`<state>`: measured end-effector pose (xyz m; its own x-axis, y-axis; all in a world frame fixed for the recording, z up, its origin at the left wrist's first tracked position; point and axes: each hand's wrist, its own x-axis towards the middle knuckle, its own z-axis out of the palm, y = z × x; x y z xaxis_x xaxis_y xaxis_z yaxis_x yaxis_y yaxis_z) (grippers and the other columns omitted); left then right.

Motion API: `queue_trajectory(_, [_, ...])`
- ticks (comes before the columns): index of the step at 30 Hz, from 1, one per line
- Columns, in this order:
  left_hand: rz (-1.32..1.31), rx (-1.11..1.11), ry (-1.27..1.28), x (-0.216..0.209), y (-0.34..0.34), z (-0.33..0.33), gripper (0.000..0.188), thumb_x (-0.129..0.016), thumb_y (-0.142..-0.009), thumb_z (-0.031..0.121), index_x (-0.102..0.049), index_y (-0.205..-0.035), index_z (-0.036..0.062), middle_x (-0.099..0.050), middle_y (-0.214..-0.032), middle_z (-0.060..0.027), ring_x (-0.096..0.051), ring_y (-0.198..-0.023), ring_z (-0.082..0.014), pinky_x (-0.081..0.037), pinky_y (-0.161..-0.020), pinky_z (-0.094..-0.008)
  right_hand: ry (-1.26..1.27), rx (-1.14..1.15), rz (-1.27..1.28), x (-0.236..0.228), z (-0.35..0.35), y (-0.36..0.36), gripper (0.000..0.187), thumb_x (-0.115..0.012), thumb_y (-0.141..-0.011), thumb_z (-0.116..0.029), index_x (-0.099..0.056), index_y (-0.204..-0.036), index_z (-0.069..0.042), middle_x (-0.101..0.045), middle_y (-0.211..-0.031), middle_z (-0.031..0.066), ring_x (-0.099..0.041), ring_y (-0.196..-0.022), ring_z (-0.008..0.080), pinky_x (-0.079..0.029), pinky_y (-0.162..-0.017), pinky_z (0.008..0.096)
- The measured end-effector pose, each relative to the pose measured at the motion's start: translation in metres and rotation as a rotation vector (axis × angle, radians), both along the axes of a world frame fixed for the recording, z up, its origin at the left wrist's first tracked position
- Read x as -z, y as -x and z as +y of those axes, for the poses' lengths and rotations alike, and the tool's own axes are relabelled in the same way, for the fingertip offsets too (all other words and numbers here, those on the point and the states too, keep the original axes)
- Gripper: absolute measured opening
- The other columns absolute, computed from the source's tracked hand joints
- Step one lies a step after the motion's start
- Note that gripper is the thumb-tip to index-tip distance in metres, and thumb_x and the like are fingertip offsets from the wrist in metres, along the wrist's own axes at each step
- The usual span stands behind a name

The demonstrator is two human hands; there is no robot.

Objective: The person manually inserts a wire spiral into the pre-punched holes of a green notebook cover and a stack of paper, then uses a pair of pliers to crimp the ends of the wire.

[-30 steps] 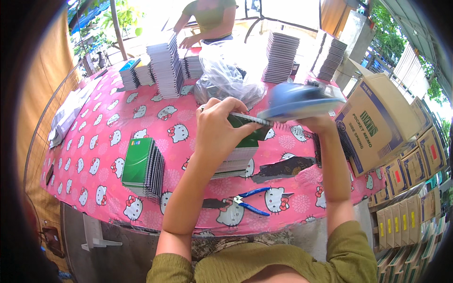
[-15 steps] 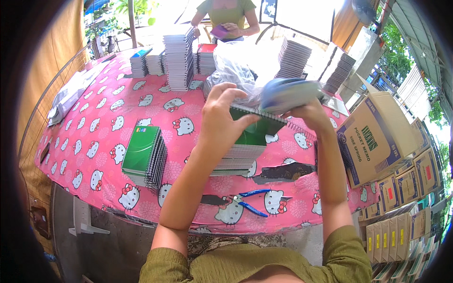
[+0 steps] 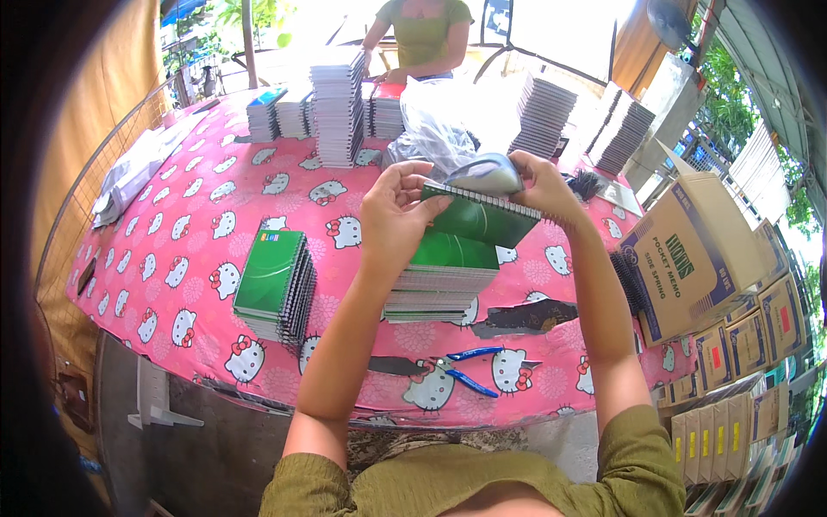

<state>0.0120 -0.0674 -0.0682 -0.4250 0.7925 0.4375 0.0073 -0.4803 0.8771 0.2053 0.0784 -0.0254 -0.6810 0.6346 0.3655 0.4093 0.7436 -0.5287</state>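
Above the stack (image 3: 448, 258), the left hand (image 3: 401, 207) pinches a notebook (image 3: 482, 222); the right hand (image 3: 549, 191) grips a grey thing (image 3: 493, 176); keeping the coil (image 3: 504, 203) straight should help.

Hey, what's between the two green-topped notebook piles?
In the head view, the person's left forearm crosses above that gap, with patterned pink tablecloth showing beside it.

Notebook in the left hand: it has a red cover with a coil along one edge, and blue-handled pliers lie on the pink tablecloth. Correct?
Not quite. The notebook in the left hand has a green cover, not red, as the head view shows. The rest stands.
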Motion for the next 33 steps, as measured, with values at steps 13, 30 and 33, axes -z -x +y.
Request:
queue_trajectory(13, [-0.249,0.167,0.016,0.001,0.009,-0.012,0.018,-0.072,-0.076,-0.006,-0.067,-0.093,-0.0029,-0.069,-0.084,-0.0069,-0.065,-0.077,-0.0118,-0.055,-0.068,-0.0234,-0.109,0.482,-0.124,0.056,0.007,-0.032,0.045,-0.065,-0.068,-0.015,-0.058,-0.111,-0.005,-0.066,-0.100,0.0202,-0.063,-0.096,0.0382,-0.050,-0.080,0.0432])
queue_trajectory(30, [0.633,-0.287,-0.443,0.045,-0.038,-0.070,0.028,-0.079,-0.066,-0.007,-0.067,-0.091,-0.0023,-0.065,-0.104,-0.0163,-0.065,-0.087,-0.0221,-0.055,-0.073,-0.0309,-0.087,0.048,-0.218,0.170,-0.219,-0.056,0.053,-0.077,-0.072,-0.019,-0.054,-0.118,-0.005,-0.053,-0.117,0.0150,-0.049,-0.111,0.0342,-0.039,-0.092,0.0475])
queue_trajectory(33, [0.667,-0.264,-0.448,0.044,-0.034,-0.071,0.027,-0.078,-0.066,-0.009,-0.067,-0.090,-0.0029,-0.067,-0.098,-0.0153,-0.065,-0.085,-0.0232,-0.053,-0.072,-0.0313,0.035,0.082,-0.031,0.165,-0.211,-0.062,0.048,-0.076,-0.073,-0.017,-0.057,-0.115,-0.005,-0.057,-0.108,0.0137,-0.053,-0.101,0.0324,-0.044,-0.084,0.0453])
